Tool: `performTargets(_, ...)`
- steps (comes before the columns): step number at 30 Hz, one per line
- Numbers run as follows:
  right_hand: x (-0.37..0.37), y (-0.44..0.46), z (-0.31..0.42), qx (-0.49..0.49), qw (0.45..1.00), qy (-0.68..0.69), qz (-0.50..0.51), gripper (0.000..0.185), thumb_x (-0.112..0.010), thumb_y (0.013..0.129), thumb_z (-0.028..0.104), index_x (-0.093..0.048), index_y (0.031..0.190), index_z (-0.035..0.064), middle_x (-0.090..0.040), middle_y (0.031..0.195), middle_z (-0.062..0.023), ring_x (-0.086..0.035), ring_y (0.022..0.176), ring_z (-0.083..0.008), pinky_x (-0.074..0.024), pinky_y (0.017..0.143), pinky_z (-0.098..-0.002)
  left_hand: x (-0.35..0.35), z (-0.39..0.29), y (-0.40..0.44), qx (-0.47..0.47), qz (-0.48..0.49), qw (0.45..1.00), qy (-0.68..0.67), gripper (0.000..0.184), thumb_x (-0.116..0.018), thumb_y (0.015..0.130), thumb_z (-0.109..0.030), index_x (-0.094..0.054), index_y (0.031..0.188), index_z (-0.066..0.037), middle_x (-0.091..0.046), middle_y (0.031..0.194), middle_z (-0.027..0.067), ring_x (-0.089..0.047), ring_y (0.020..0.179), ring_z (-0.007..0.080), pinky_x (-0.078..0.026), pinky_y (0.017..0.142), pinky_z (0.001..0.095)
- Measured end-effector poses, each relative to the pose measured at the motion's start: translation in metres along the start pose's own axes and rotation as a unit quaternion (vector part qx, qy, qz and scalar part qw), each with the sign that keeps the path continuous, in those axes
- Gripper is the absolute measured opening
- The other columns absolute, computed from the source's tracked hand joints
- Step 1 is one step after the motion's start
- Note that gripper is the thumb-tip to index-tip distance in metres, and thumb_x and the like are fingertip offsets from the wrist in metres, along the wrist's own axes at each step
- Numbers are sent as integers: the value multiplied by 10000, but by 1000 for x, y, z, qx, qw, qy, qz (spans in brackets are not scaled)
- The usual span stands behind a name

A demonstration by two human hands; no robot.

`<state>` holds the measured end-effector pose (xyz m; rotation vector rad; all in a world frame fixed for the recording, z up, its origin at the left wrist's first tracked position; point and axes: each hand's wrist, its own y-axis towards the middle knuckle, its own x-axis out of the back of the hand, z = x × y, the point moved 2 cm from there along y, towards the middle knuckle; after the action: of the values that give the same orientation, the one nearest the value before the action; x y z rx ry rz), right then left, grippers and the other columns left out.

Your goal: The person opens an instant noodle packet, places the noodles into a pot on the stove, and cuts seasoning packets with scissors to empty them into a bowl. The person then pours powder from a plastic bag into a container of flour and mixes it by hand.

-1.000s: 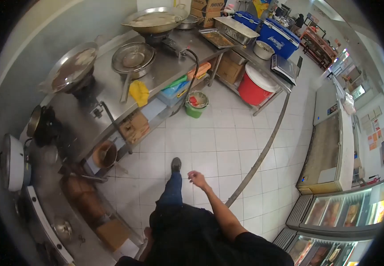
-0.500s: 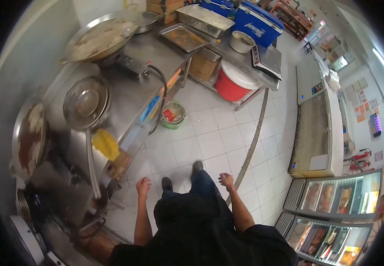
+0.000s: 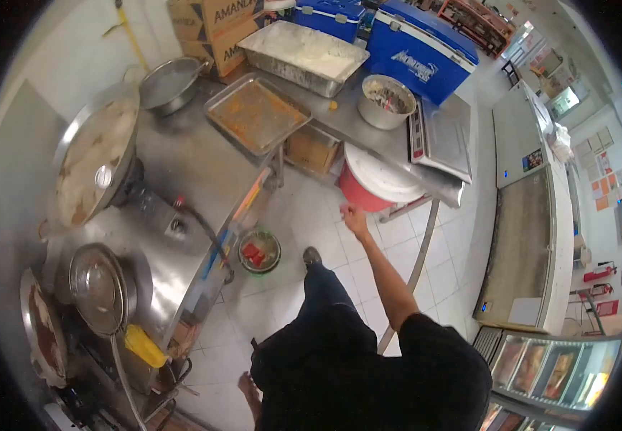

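My right hand (image 3: 354, 221) reaches forward above the tiled floor, its fingers loosely apart and holding nothing. It appears nearest to the red tub (image 3: 356, 189) with a white lid, below the far counter; whether it touches the tub I cannot tell. Low beside my body hangs my left hand (image 3: 250, 388), partly hidden by the black shirt, with loose fingers and nothing in them. A steel bowl (image 3: 385, 115) with dark contents and a scale (image 3: 442, 140) stand on the counter above the tub.
At left, the steel counter (image 3: 164, 151) carries a large wok (image 3: 92, 161), a strainer (image 3: 99, 287) and a yellow cloth (image 3: 144, 346). A small bin (image 3: 259, 251) stands on the floor. Beyond are a tray (image 3: 257, 111), a pan of white powder (image 3: 304, 54) and a blue cooler (image 3: 422, 54).
I have stepped forward, so the counter, tub and cooler look closer. My right hand has moved out toward the tub, while my left hand has dropped back beside my body.
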<state>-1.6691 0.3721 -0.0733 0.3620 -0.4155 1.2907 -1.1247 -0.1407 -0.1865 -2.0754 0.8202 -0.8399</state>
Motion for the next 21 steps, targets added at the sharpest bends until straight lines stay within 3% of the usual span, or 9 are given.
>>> performTargets(4, 48, 184, 28, -88, 973, 71, -203, 510, -602, 893, 474, -666, 966, -27, -684, 905, -231, -650, 887, -352, -480, 805, -428, -72, -29, -65, -79, 30, 981, 176, 348, -506, 907, -343, -667, 969, -41, -650, 809, 89, -604, 708, 177, -483, 568, 345)
performTargets(6, 85, 306, -36, -165, 881, 108, -431, 485, -631, 890, 446, -666, 828, -34, -577, 687, -60, -477, 561, -137, -405, 508, -348, -107, -46, -92, -84, 28, 979, 181, 356, -514, 904, -358, -670, 965, -44, -654, 821, 95, -610, 724, 189, -487, 587, 356)
performTargets(8, 114, 331, -7, -258, 831, 237, -432, 517, -657, 872, 449, -636, 887, -68, -614, 770, -104, -547, 606, -194, -464, 555, -383, -131, -56, -110, -92, 28, 978, 183, 364, -521, 901, -373, -673, 961, -48, -658, 832, 101, -617, 739, 201, -491, 606, 366)
performTargets(11, 131, 344, -5, -305, 827, 286, -375, 498, -693, 850, 408, -599, 952, -70, -628, 890, -141, -621, 745, -248, -533, 632, -362, -162, -69, -134, -104, 32, 977, 184, 376, -532, 896, -395, -678, 955, -53, -664, 850, 110, -626, 762, 219, -498, 634, 382)
performTargets(12, 130, 350, -10, -305, 829, 287, -371, 498, -693, 850, 408, -599, 952, -70, -628, 890, -141, -621, 745, -248, -533, 632, -362, -172, -73, -141, -109, 33, 976, 185, 381, -536, 894, -402, -680, 953, -55, -666, 855, 113, -630, 770, 225, -500, 644, 387)
performTargets(14, 124, 360, -32, -230, 841, 324, -366, 493, -722, 780, 355, -603, 979, -80, -660, 954, -195, -650, 841, -328, -533, 818, -424, -187, -85, -152, -123, 37, 974, 188, 389, -543, 891, -417, -683, 948, -58, -670, 867, 119, -636, 785, 237, -504, 663, 398)
performTargets(18, 134, 320, 41, -240, 839, 346, -344, 363, -687, 824, 215, -558, 1094, 9, -598, 1067, -127, -621, 905, -295, -576, 703, -433, -211, -110, -164, -163, 49, 966, 197, 407, -558, 885, -446, -690, 940, -65, -678, 890, 131, -649, 816, 261, -513, 701, 419)
performTargets(20, 134, 293, 43, -167, 794, 446, -377, 291, -662, 819, 194, -592, 1011, -13, -645, 905, -135, -635, 766, -234, -535, 617, -364, -217, -131, -167, -196, 60, 958, 198, 416, -565, 882, -460, -693, 936, -68, -682, 901, 138, -655, 832, 273, -517, 720, 430)
performTargets(21, 127, 302, -3, -141, 842, 327, -404, 220, -641, 836, 135, -558, 997, 10, -617, 873, -89, -591, 729, -178, -496, 585, -302, -225, -144, -167, -217, 70, 953, 198, 421, -569, 880, -468, -695, 934, -70, -684, 907, 141, -659, 840, 279, -519, 729, 435)
